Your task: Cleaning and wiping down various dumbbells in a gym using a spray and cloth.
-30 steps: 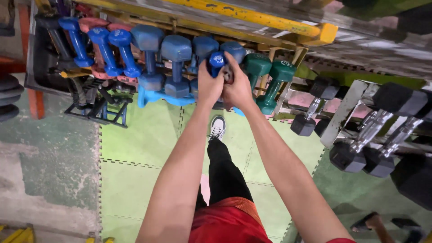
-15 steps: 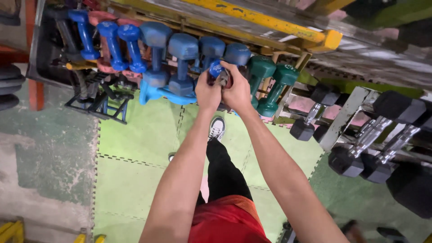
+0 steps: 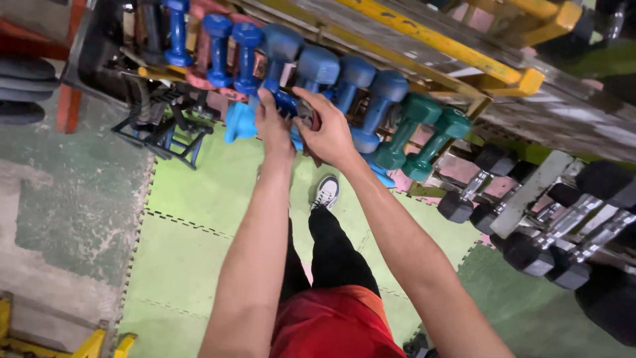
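Note:
My left hand (image 3: 273,124) and my right hand (image 3: 329,132) are stretched out together at a dumbbell rack (image 3: 434,48) with a yellow frame. Both are closed on a small blue dumbbell (image 3: 286,101), which sits between them at the rack's lower row. My fingers hide most of its handle. More blue dumbbells (image 3: 319,66) stand in a row right behind the hands. Two green dumbbells (image 3: 425,126) lie just to the right of my right hand.
Black hex dumbbells (image 3: 530,253) with chrome handles fill a rack at the right. A low black stand (image 3: 165,136) stands on the floor at the left, with black weight plates (image 3: 20,93) beyond it. My white shoe (image 3: 326,192) is on the green foam mats (image 3: 185,265).
Both hands have moved with the blue dumbbell down and closer into the rack's row of blue dumbbells. The view has shifted right along the rack.

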